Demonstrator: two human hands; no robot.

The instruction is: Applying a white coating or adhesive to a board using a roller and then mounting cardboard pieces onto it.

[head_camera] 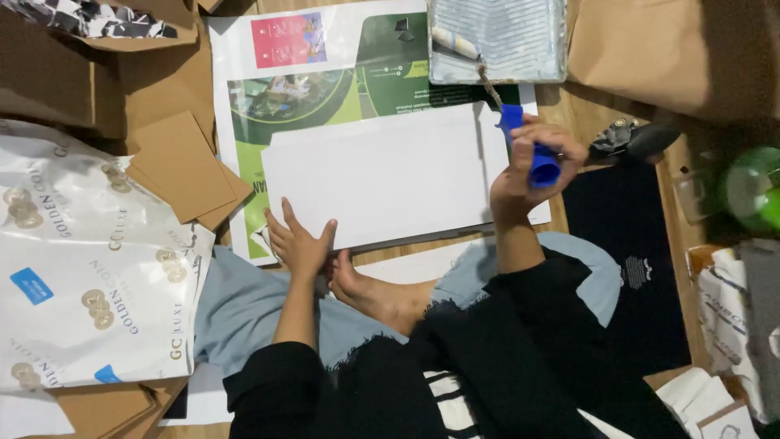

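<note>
Left hand: left hand lies flat and open, fingers spread, pressing on the near edge of the white sheet; it grips nothing.
Right hand: right hand is curled tight around the blue roller handle, at the white sheet's right edge.
Roller: its thin metal shaft runs from the handle up into the tray, where the pale roller sleeve rests.
Tray: grey ribbed paint tray sits just beyond the white sheet's far right corner; only the roller sleeve shows inside it.
White sheet: lies over a green printed poster, which sticks out past its far and left edges.
Left of the sheet: brown card pieces and a white printed plastic bag.
Near edge of the sheet: a bare foot rests just beside the left hand.
</note>
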